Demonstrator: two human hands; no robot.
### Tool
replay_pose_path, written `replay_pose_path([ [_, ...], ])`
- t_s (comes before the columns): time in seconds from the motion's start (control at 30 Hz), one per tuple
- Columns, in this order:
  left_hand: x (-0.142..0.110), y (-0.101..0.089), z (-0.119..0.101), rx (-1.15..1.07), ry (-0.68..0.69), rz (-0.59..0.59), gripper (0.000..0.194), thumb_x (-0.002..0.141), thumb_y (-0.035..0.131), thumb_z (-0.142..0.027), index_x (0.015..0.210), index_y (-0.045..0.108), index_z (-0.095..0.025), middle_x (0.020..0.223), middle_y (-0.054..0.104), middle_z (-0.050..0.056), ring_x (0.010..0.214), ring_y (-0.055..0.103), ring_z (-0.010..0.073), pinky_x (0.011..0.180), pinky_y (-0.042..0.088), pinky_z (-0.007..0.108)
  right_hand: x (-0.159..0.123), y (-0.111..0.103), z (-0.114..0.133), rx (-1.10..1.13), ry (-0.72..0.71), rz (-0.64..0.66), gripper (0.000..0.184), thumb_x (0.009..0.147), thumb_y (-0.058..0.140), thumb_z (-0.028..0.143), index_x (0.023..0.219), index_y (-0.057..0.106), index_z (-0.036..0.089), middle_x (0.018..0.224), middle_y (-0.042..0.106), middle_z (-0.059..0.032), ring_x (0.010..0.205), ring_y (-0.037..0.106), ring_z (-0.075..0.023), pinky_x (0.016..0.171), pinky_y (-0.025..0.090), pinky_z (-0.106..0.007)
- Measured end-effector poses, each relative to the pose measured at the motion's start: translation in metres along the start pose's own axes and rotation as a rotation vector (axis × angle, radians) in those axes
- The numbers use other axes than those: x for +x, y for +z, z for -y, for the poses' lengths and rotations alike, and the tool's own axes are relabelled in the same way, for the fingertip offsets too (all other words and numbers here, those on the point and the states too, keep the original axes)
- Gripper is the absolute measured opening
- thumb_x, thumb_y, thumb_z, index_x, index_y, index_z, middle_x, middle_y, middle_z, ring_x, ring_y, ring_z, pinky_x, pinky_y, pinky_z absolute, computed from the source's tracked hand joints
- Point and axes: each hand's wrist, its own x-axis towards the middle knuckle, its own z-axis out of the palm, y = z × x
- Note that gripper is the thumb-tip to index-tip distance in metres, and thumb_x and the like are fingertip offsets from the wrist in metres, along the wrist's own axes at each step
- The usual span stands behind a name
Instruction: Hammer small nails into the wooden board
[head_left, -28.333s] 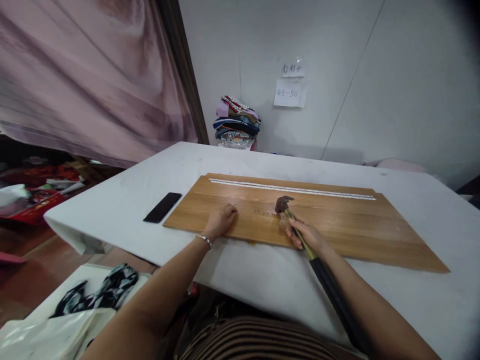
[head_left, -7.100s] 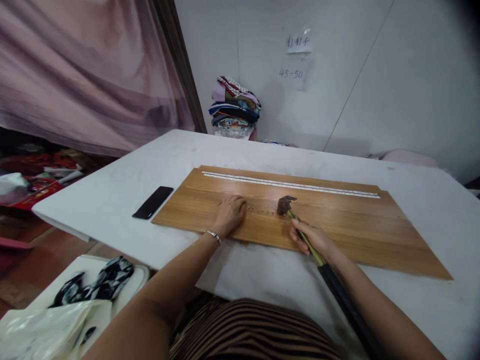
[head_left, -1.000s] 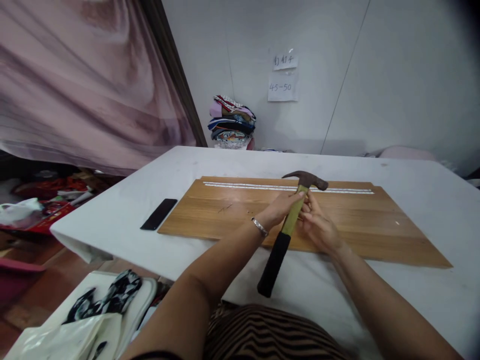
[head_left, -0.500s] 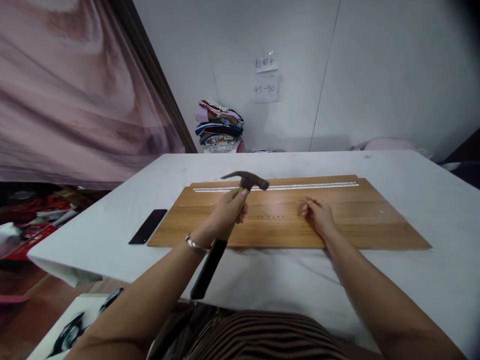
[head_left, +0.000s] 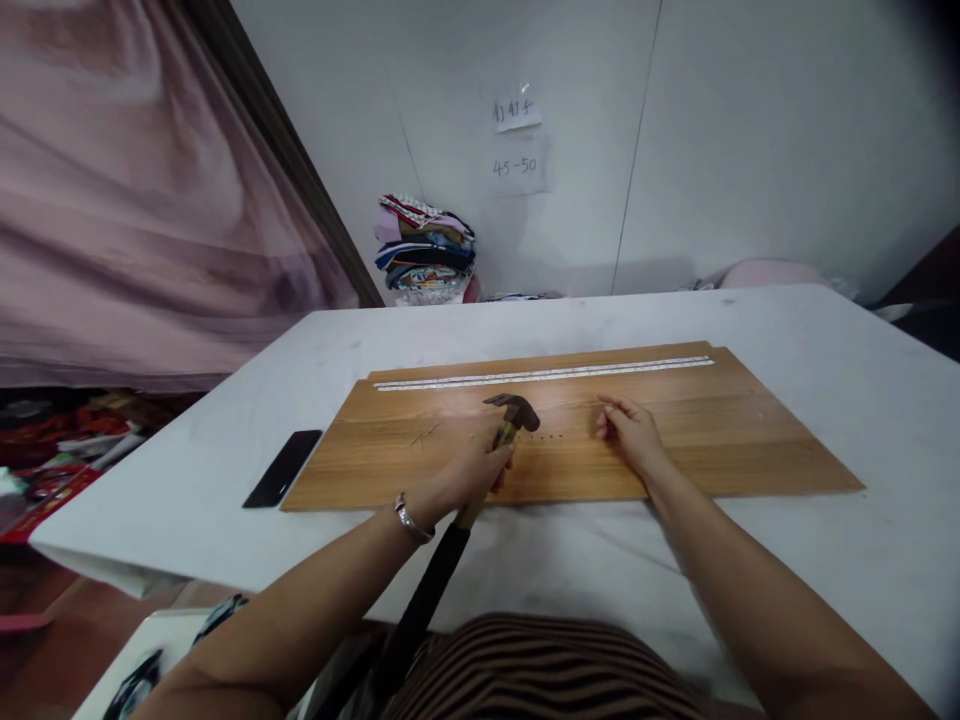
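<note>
My left hand [head_left: 480,470] is wrapped round the upper handle of a claw hammer [head_left: 516,408], close under its head. The hammer's black grip slants down toward my body, and its head is over a row of small dark dots [head_left: 551,436] on a wooden board [head_left: 697,430]. My right hand [head_left: 630,430] is above the board, right of the dots, with thumb and fingers drawn together. Whatever lies between those fingertips is too small to make out. A few thin nails [head_left: 425,434] lie loose on the board, left of the hammer.
White measuring strips [head_left: 547,375] run along the board's far side. A black phone [head_left: 283,468] lies left of the board on the white table [head_left: 247,380]. Folded clothes [head_left: 426,248] are stacked beyond the table, and a pink curtain [head_left: 142,180] hangs at left.
My left hand has lowered the hammer toward the board and slightly right, uncovering the loose nails. My right hand keeps nearly the same place and pose. The view has shifted a little.
</note>
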Motion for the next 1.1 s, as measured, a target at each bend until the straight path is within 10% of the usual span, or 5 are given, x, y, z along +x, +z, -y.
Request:
replay_pose_path([
  [1.1, 0.0040, 0.0060, -0.0013, 0.089, -0.010, 0.016, 0.012, 0.089, 0.050, -0.031, 0.086, 0.046, -0.020, 0.056, 0.046, -0.007, 0.040, 0.044, 0.0067, 0.039, 0.035, 0.018, -0.0019, -0.0017, 0.0017, -0.026, -0.001, 0.009, 0.038, 0.066, 0.071, 0.041, 0.096, 0.066, 0.017, 0.056, 0.063, 0.0045, 0.044, 0.056, -0.0117, 0.047, 0.042, -0.027],
])
